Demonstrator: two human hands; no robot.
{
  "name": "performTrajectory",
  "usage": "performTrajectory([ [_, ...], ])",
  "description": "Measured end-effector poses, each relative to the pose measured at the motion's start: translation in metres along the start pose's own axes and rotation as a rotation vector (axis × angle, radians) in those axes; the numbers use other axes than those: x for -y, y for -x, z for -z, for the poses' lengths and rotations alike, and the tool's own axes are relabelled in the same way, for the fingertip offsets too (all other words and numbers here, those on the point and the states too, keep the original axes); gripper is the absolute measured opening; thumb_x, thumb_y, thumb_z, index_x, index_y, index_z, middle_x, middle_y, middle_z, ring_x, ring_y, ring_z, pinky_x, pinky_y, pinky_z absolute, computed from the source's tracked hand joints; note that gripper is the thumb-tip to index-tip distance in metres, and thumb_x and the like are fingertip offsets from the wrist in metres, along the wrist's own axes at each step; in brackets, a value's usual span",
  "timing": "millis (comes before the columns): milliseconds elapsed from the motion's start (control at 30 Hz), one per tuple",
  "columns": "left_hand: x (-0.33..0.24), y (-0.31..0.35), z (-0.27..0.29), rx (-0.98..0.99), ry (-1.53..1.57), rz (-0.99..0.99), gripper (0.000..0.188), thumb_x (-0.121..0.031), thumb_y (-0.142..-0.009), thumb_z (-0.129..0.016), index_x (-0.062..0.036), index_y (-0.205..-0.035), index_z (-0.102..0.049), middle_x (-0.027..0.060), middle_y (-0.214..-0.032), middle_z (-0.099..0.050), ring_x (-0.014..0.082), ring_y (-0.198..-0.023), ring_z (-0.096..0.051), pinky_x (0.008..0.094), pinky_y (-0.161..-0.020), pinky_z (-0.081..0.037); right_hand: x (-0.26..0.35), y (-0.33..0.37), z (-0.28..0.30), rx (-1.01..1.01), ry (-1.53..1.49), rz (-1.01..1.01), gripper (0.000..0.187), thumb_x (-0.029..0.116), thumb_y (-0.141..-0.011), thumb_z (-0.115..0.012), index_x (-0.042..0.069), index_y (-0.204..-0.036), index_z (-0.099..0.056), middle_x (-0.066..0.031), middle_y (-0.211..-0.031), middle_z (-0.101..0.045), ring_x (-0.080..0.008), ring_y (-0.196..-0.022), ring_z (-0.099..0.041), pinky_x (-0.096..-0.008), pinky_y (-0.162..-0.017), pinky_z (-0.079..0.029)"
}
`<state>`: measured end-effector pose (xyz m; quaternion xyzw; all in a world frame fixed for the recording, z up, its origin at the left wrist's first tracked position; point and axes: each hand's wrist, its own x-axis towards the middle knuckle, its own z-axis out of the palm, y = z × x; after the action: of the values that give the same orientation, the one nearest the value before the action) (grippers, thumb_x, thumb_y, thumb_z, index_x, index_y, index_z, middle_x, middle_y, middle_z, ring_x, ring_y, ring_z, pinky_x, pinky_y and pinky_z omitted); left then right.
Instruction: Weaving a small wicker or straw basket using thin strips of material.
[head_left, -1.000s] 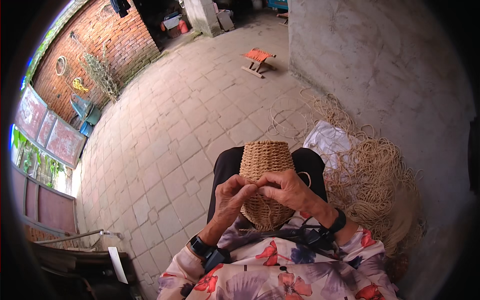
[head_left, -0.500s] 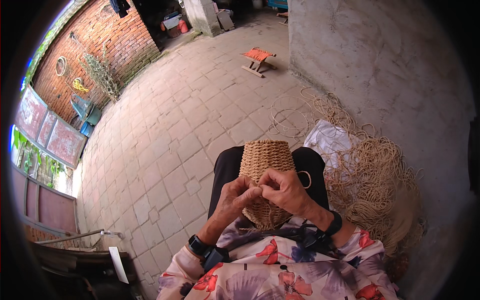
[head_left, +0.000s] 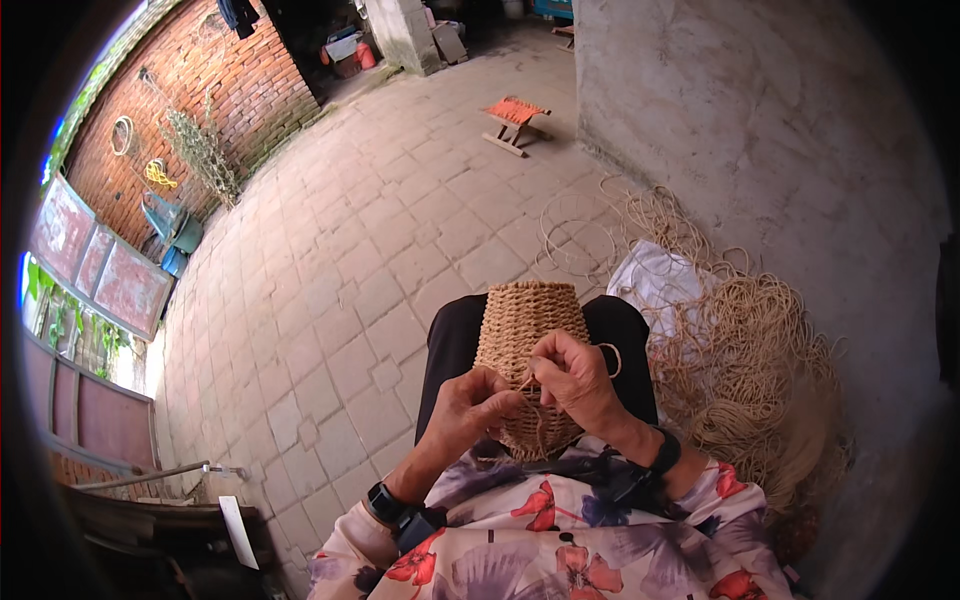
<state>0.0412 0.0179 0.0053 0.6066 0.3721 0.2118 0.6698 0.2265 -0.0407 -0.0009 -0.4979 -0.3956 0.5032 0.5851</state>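
Observation:
A woven straw-coloured basket [head_left: 532,312] lies across my lap between my knees. My right hand [head_left: 578,382] is over its right side, thumb and forefinger pinched on a short strand of cord [head_left: 526,384]. My left hand [head_left: 468,408] rests against the basket's left side with its thumb and fingers closed together near the strand's lower end. Whether the left fingertips grip the cord or the weave is hidden. A loop of cord [head_left: 612,358] sticks out from the basket's right side, beside my right hand.
To my right, a big tangled heap of cord [head_left: 755,350] and a white sack [head_left: 655,285] lie along the plastered wall [head_left: 760,120]. A folding stool [head_left: 516,112] with an orange seat stands ahead on the paved floor [head_left: 330,290]. A brick wall [head_left: 190,90] rises at the far left.
My hands have moved apart from nearly touching. The right has shifted slightly right, drawing the strand up into view; the left has dropped a little lower and to the left.

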Motion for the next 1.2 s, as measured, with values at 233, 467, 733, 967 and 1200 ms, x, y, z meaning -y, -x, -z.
performTrajectory([
  [233,0.003,0.007,0.002,-0.108,-0.266,-0.385,0.020,-0.016,-0.091,-0.073,-0.0022,-0.086,-0.059,0.0028,-0.086,-0.061,0.0094,-0.072,-0.058,0.0225,-0.063,-0.046,0.005,-0.004,0.005,0.034,0.313,0.165,0.008,0.009,-0.092,-0.064,0.001,-0.091,-0.063,-0.0012,-0.074,-0.060,-0.0069,-0.061,-0.057,-0.0246,-0.055,-0.047],
  [467,0.001,0.002,0.002,-0.347,-0.440,-0.634,0.018,-0.013,-0.088,-0.074,-0.0009,-0.088,-0.062,0.0078,-0.093,-0.064,0.0108,-0.069,-0.056,0.0261,-0.063,-0.046,0.006,0.004,0.019,0.203,0.673,0.503,0.014,-0.002,-0.080,-0.062,0.004,-0.093,-0.065,-0.0096,-0.091,-0.058,-0.0264,-0.080,-0.064,-0.0353,-0.068,-0.051],
  [733,0.013,0.010,0.006,-0.329,-0.155,-0.208,0.023,-0.020,-0.097,-0.062,-0.0009,-0.085,-0.056,0.0047,-0.070,-0.066,0.0100,-0.068,-0.060,0.0257,-0.063,-0.047,0.005,0.006,0.021,0.238,0.645,0.412,0.020,-0.001,-0.078,-0.064,0.006,-0.096,-0.062,-0.0104,-0.093,-0.055,-0.0284,-0.077,-0.063,-0.0384,-0.067,-0.051],
  [967,0.005,0.015,0.003,-0.262,-0.034,-0.153,0.025,-0.026,-0.097,-0.060,-0.0066,-0.083,-0.054,0.0031,-0.071,-0.063,0.0072,-0.062,-0.051,0.0229,-0.055,-0.038,0.005,0.006,0.006,0.162,0.815,0.568,0.024,0.004,-0.076,-0.074,0.008,-0.098,-0.065,-0.0077,-0.089,-0.056,-0.0228,-0.075,-0.063,-0.0316,-0.062,-0.049],
  [1200,0.010,0.013,0.005,-0.237,0.028,-0.162,0.025,-0.025,-0.098,-0.060,-0.0070,-0.082,-0.053,0.0016,-0.070,-0.061,0.0064,-0.063,-0.050,0.0230,-0.057,-0.038,0.006,0.002,0.006,0.190,0.635,0.517,0.012,0.006,-0.081,-0.074,0.004,-0.091,-0.067,-0.0090,-0.079,-0.060,-0.0221,-0.073,-0.063,-0.0321,-0.063,-0.049],
])
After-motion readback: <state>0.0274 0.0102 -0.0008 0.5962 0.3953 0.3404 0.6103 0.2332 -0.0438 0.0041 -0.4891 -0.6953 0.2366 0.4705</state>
